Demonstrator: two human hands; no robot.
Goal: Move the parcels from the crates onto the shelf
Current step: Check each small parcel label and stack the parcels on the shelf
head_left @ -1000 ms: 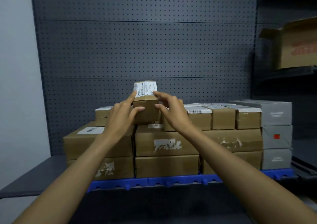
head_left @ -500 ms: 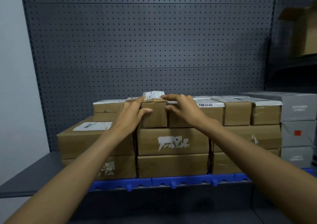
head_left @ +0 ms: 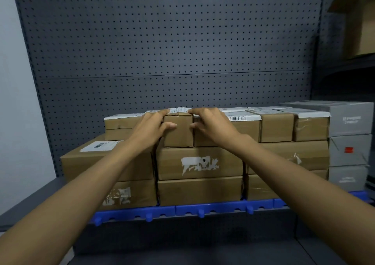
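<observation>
A small brown parcel (head_left: 178,132) with a white label on top stands in the top row of stacked brown parcels on the shelf (head_left: 26,206). My left hand (head_left: 151,126) grips its left side, thumb on the front face and fingers on the top edge. From the other side my right hand (head_left: 213,125) holds it the same way. The parcel sits on a larger brown box (head_left: 199,163) and touches the labelled box (head_left: 245,131) to its right. No crates are in view.
Grey cartons (head_left: 349,139) are stacked at the right end of the row. A blue plastic rail (head_left: 182,211) runs along the shelf's front edge. A dark pegboard (head_left: 172,47) backs the shelf. An open cardboard box (head_left: 359,25) sits on a higher shelf, upper right.
The small parcel came down from above the row and now sits level in the gap between the top-row boxes. Both hands stayed on its sides.
</observation>
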